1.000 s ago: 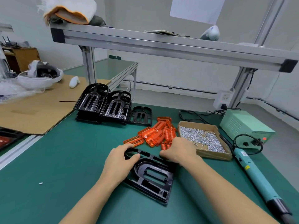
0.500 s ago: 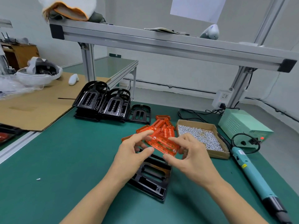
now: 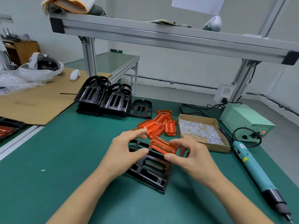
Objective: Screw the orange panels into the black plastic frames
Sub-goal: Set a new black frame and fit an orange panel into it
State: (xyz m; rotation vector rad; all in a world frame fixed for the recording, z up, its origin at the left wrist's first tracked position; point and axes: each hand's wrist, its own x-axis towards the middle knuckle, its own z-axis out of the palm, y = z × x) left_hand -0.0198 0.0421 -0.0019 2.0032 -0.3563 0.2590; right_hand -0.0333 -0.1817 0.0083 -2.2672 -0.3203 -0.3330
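Observation:
Both hands hold one orange panel (image 3: pixel 163 145) just above a black plastic frame (image 3: pixel 151 171) that lies flat on the green mat. My right hand (image 3: pixel 191 156) pinches the panel's right end between thumb and fingers. My left hand (image 3: pixel 127 152) holds the left end, thumb under the corner and index finger stretched above it. The panel is tilted, its left end nearer the frame. A pile of orange panels (image 3: pixel 161 125) lies just behind the hands.
A cardboard box of screws (image 3: pixel 200 131) sits right of the pile. A teal electric screwdriver (image 3: pixel 256 171) lies along the right edge, cabled to a green power unit (image 3: pixel 246 121). Stacked black frames (image 3: pixel 103 97) and a single frame (image 3: pixel 142 109) stand at the back left. Cardboard sheet (image 3: pixel 32 102) lies left.
A second ago both hands rested on the black frame. The right hand then picked an orange panel from the pile, and both hands have since lowered it toward the frame.

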